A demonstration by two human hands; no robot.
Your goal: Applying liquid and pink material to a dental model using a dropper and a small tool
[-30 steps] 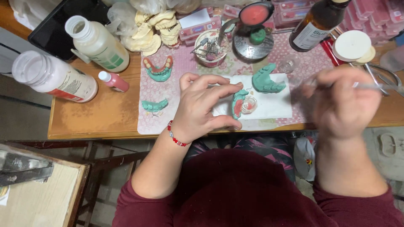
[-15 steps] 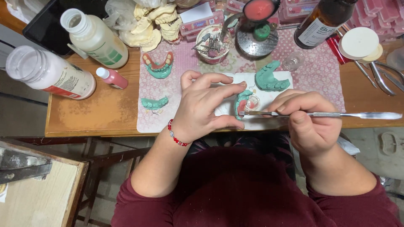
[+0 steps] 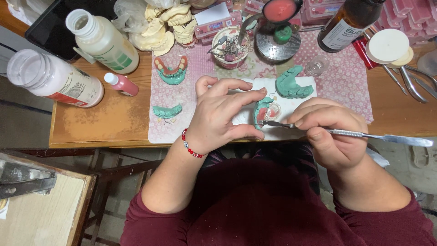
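Dental model (image 3: pixel 266 110) green with pink; cloth (image 3: pixel 346 79) pink, white-dotted; bracelet (image 3: pixel 190 146) red-beaded; sleeves (image 3: pixel 150 225) maroon; spatula (image 3: pixel 373 135) silver.

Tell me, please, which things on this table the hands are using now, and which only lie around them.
In use:
left hand gripping the green dental cast
right hand holding the metal spatula, tip at the cast
white tile underneath

Lying about:
two white bottles
small pink bottle
green cast
brown bottle
yellow plaster casts

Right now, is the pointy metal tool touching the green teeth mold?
Touching. The head view shows the metal tool in the right hand, its tip resting on the green teeth mold that the left hand holds.
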